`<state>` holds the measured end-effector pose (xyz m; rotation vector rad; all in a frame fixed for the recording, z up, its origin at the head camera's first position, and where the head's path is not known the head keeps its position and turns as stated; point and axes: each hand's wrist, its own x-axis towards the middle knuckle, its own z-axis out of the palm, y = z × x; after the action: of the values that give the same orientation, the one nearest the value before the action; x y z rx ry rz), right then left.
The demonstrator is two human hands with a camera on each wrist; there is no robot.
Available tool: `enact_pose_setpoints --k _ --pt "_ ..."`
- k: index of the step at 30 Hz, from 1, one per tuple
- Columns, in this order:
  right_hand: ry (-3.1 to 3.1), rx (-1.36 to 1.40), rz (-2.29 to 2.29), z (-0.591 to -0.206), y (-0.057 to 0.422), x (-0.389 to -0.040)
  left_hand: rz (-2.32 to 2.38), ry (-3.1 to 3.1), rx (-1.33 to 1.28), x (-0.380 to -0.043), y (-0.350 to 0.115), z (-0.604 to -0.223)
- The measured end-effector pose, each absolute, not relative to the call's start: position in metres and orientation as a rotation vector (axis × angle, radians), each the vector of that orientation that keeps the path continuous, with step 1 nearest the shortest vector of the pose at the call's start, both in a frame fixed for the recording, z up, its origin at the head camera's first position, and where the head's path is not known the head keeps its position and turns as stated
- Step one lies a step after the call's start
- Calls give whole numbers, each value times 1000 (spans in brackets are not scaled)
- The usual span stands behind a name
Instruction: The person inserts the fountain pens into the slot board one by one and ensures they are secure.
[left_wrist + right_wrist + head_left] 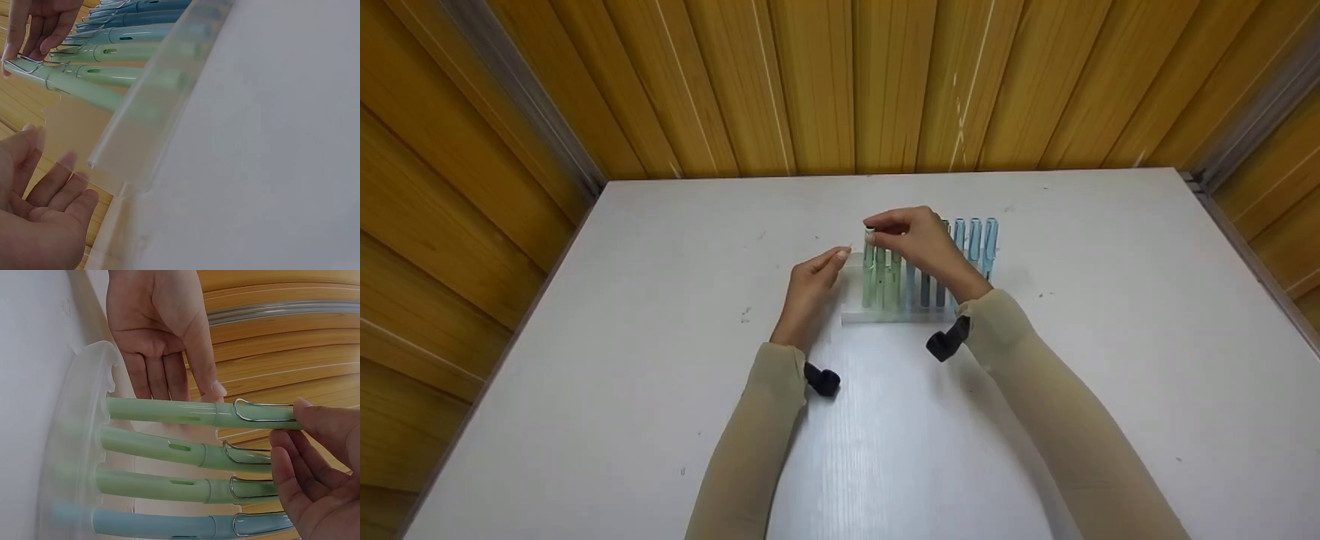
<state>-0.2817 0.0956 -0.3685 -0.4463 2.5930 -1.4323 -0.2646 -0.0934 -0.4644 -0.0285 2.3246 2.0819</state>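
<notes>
My right hand point(922, 234) pinches the clip end of a light green pen point(169, 410) between thumb and fingers. The pen is at the left end of a row, its lower end in a notch of a clear plastic pen stand point(79, 416). At the stand's left side, my left hand point(812, 281) holds the edge of the clear back panel point(70, 126), thumb in front and some fingers behind. Two more green pens point(152, 447) stand right beside the pinched one, with a blue pen point(152, 523) after them.
Further right along the stand are dark pens point(925, 291) and several light blue pens point(975, 240), partly hidden by my right hand and wrist. The stand rests on a white table point(675, 300). A wood-patterned wall point(810, 90) rises behind the table's far edge.
</notes>
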Motion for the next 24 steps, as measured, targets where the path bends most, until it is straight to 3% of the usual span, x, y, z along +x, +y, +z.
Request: enact_pose_setpoints --k 9,24 --pt "2649 -520 -1407 -371 93 -280 2098 2313 -33 -265 -93 -465" --pt "2889 -1000 -1270 -380 92 -281 2065 2312 -50 -265 -94 -464"
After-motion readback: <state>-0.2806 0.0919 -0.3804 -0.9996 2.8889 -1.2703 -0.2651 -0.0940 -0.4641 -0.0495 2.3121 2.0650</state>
